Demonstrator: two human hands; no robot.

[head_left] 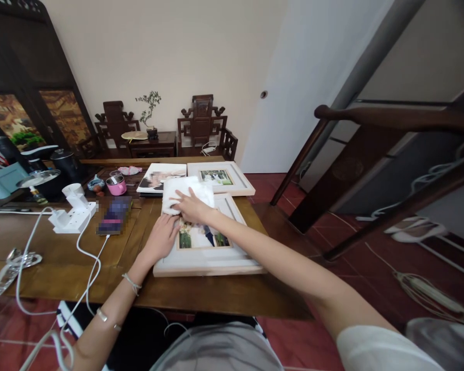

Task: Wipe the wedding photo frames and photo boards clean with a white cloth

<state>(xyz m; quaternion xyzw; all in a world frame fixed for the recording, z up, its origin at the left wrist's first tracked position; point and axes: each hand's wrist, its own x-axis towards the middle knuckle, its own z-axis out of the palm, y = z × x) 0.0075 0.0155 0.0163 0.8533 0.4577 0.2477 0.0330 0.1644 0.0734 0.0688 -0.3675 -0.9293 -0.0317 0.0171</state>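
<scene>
A white picture frame [212, 263] with a photo lies flat on the wooden table [50, 268] in front of me. My left hand [163, 238] rests flat on its left edge, fingers stretched out. My right hand [193, 206] presses a white cloth [178, 189] onto the upper part of the frame, fingers spread over it. Beyond it lie a second white frame [237, 180] and an unframed photo print [160, 178].
A white power strip [75, 211] with trailing cables, a phone [115, 215], a pink pot [116, 185] and dark kettles [65, 165] stand on the left. Carved wooden chairs [203, 126] line the far wall. A dark wooden railing [371, 154] rises on the right.
</scene>
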